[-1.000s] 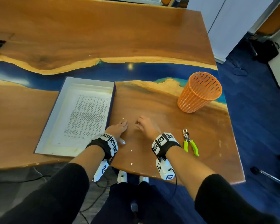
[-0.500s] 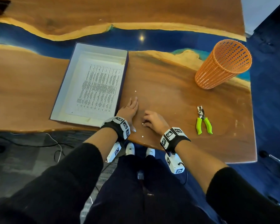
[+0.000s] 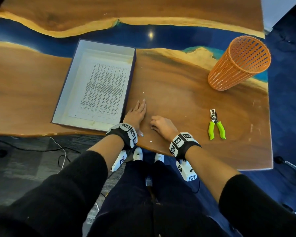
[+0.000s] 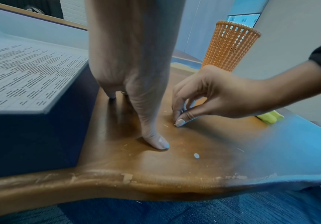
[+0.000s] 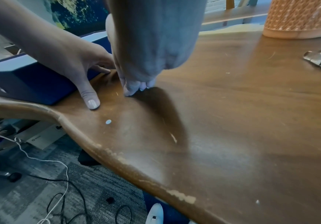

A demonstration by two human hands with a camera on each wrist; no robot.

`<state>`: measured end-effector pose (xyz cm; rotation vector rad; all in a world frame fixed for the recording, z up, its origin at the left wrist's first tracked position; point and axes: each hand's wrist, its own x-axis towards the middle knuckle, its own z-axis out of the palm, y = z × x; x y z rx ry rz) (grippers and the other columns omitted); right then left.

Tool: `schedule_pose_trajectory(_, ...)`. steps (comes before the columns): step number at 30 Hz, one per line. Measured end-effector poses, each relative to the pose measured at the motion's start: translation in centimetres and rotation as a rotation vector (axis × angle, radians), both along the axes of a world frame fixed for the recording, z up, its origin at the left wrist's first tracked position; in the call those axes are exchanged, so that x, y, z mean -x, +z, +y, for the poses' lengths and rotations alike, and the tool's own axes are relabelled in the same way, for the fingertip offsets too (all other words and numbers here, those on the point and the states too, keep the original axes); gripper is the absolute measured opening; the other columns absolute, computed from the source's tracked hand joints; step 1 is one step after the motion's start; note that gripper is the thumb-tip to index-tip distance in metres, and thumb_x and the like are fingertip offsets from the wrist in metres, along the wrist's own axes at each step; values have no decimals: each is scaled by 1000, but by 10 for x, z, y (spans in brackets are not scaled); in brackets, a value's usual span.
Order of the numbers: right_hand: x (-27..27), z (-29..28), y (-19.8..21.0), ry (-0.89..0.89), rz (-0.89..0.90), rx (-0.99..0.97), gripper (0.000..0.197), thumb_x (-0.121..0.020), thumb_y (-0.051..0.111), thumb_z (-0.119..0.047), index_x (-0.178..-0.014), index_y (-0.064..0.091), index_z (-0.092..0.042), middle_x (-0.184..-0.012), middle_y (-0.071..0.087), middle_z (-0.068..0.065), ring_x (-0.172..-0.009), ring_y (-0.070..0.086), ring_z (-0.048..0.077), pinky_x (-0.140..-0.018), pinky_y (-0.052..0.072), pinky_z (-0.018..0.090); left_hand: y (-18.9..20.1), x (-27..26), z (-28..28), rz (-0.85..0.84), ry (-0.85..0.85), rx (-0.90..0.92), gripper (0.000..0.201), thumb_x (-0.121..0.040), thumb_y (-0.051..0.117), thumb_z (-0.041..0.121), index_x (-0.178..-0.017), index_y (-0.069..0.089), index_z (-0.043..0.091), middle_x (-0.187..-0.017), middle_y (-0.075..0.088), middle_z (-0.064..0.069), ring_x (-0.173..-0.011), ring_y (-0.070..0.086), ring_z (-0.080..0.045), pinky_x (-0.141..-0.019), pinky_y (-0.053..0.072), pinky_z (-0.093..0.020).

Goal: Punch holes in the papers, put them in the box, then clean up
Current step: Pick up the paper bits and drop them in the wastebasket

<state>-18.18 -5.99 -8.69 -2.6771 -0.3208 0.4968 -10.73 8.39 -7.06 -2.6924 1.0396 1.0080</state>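
The open box [image 3: 64, 93] lies left of centre, with a printed paper [image 3: 104, 89] flat inside it. My left hand [image 3: 137, 111] rests flat on the table against the box's right wall, fingers straight; its thumb [image 4: 158, 142] presses the wood. My right hand [image 3: 158, 124] is just right of it, with its fingers [image 4: 179, 121] curled down and pinching a tiny paper dot at the table surface. More loose paper dots lie on the wood: one [image 3: 143, 92] ahead of the left hand, another [image 3: 150, 141] near the front edge, the latter also in the wrist views [image 4: 196, 155] [image 5: 108, 121].
A green-handled hole punch [image 3: 216, 124] lies to the right of my right hand. An orange mesh basket [image 3: 237, 64] stands at the back right. The table's chipped front edge [image 4: 127, 178] runs close behind my wrists; cables lie on the floor [image 5: 59, 174] below.
My left hand has straightened and laid itself flat beside the box. My right hand has drawn back toward the front edge and closed its fingertips where a dot lay.
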Motion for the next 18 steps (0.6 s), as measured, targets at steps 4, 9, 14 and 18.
schedule_pose_trajectory(4, -4, 1, 0, 59, 2, 14, 10, -87, 53, -6, -81, 59, -1, -97, 57, 15, -90, 57, 31, -67, 47, 42, 0, 0, 0, -11, -6, 1, 139, -59, 87, 40, -151, -9, 0, -157, -26, -10, -148, -12, -31, -119, 16, -44)
schedule_pose_trajectory(9, -7, 1, 1, 75, 30, 39, 10, -90, 51, -8, -91, 57, 1, -106, 55, 17, -96, 56, 32, -74, 44, 40, 0, 1, -1, -17, 0, 3, 139, -58, 88, 39, -151, -8, -1, -158, -25, -10, -149, -11, -31, -119, 17, -45)
schedule_pose_trajectory(14, -6, 0, 1, 62, 72, 55, 18, -95, 46, -11, -102, 55, 3, -115, 51, 19, -103, 52, 31, -82, 42, 37, 1, 5, 4, -32, -2, 42, 133, -62, 85, 39, -151, -5, 0, -159, -21, -9, -149, -8, -30, -119, 17, -42)
schedule_pose_trajectory(18, -3, -2, -1, 7, 74, 9, 18, -94, 48, -13, -102, 55, 2, -114, 51, 18, -103, 53, 32, -83, 42, 38, -2, 8, 13, -28, -15, 98, 123, -67, 81, 41, -152, 0, 3, -161, -14, -6, -150, -3, -28, -119, 19, -39)
